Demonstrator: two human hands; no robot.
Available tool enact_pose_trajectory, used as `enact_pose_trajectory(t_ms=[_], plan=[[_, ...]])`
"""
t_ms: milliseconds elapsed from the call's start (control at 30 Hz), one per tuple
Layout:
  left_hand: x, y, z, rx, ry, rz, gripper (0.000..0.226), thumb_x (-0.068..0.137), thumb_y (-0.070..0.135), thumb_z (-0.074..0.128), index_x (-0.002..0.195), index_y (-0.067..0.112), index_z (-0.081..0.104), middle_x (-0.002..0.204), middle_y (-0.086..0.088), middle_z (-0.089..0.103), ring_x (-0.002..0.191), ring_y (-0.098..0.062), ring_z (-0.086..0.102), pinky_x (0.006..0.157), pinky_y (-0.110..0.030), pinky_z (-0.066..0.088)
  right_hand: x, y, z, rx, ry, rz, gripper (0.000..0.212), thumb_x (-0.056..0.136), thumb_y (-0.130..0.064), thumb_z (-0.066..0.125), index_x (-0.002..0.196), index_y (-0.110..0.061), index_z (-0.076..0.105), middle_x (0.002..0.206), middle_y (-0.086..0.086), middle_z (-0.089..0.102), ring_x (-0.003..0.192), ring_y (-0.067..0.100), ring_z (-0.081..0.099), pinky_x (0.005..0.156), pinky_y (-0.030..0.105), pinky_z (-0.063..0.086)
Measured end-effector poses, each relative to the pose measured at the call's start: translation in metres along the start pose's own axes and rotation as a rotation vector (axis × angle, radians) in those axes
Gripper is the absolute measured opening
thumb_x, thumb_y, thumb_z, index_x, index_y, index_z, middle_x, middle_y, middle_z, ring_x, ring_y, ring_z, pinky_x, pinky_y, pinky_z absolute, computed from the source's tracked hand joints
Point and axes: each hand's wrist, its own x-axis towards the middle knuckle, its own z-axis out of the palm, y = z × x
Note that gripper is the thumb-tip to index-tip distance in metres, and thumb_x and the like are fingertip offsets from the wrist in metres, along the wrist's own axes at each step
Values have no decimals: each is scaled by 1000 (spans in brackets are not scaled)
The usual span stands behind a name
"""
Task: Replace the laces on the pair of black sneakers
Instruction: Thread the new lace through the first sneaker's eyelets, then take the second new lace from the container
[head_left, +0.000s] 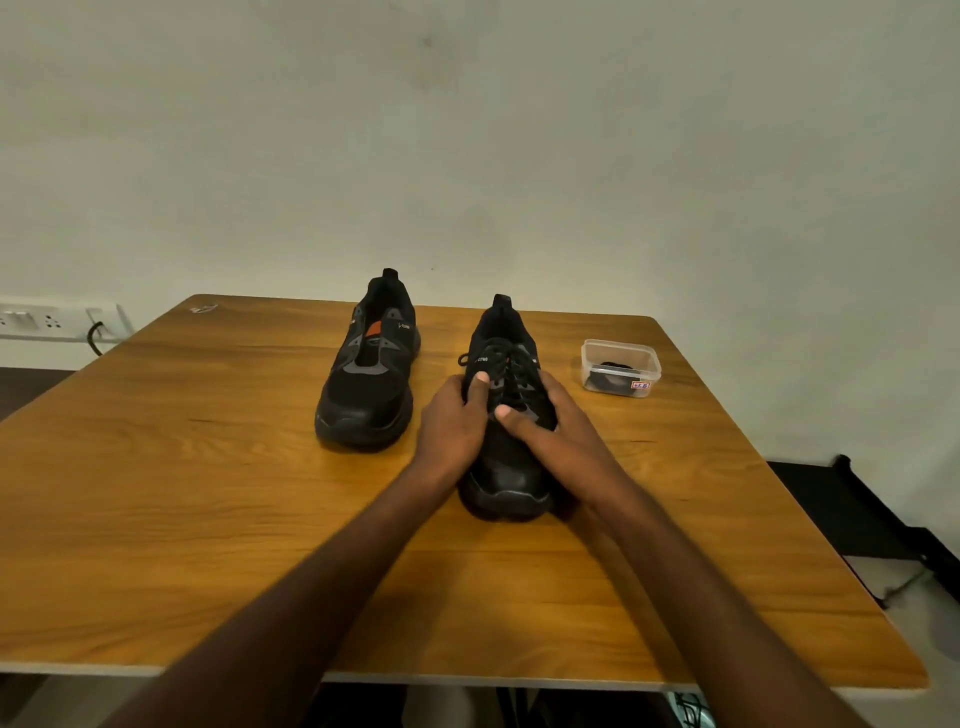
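Both hands, left hand (451, 423) and right hand (545, 421), fingers wrapped around the laced black sneaker (506, 415), thumbs pressing its laces (506, 364); a hard tug could tighten the knot.

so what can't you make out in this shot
- Head view: the fingers of the left hand and right hand curl behind the laced sneaker, so the grip underneath is hidden.
- Tub: something dark lies inside; too small and dim to tell if it is laces. Its label is unreadable.
- Unlaced sneaker: logo text too small to read.
- Under the table: cut off by its front edge and the frame.
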Motion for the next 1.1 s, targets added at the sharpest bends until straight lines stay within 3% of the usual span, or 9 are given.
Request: enact_pose_trajectory(t_ms=[233,333,433,567,733,800,933,1000,1100], plan=[[47,-2,2,-107,-42,-105,42,111,42,43,140,15,56,116,-6,72,103,-20,72,91,-45,62,46,0,-2,109,-35,30,68,87,-42,80,146,-47,45,129,-12,64,115,18,69,98,47,59],[40,-1,8,5,176,114,34,108,25,49,143,23,51,128,5,63,113,-8,63,95,-28,57,50,13,-3,161,-31,25,60,84,-46,82,137,-43,55,127,-8,68,112,19,72,94,50,61],[19,20,20,168,446,554,42,102,7,54,142,17,51,141,0,52,130,-8,48,104,-14,42,45,16,-5,108,274,-132,35,96,-36,72,128,-39,60,125,-18,61,111,8,66,84,36,64],[10,54,60,240,302,855,45,90,-7,56,133,7,59,136,-9,58,134,-21,48,115,-37,40,60,16,-47,-150,761,-449,17,100,-12,61,115,-17,68,111,-8,69,102,7,64,84,26,58],[6,78,139,415,120,734,41,90,5,65,130,11,59,127,-5,57,124,-17,50,107,-34,45,92,37,-118,-548,777,-446,22,97,-10,58,108,-23,71,99,-10,72,94,15,64,86,51,54],[9,73,161,477,44,622,56,88,8,71,140,10,50,139,-8,51,135,-22,45,113,-36,43,98,47,-131,-700,720,-396,21,98,-10,61,110,-22,73,100,-2,75,93,23,65,86,54,53],[21,50,180,933,-137,339,88,94,31,69,161,7,18,169,-22,12,157,-49,7,126,-60,19,104,55,-142,-769,599,-199,18,101,-22,61,108,-24,77,104,0,78,98,27,69,95,54,52],[27,39,184,982,-128,317,76,97,30,65,157,7,25,165,-24,21,154,-52,14,124,-62,23,104,53,-144,-827,564,-166,21,101,-30,59,110,-25,77,107,-1,78,103,26,69,99,51,50],[37,23,182,878,-15,430,52,93,18,65,140,11,43,140,-15,47,130,-35,47,110,-47,43,102,47,-137,-921,533,-113,28,103,-39,55,119,-26,74,113,-3,76,109,24,65,102,44,43]])
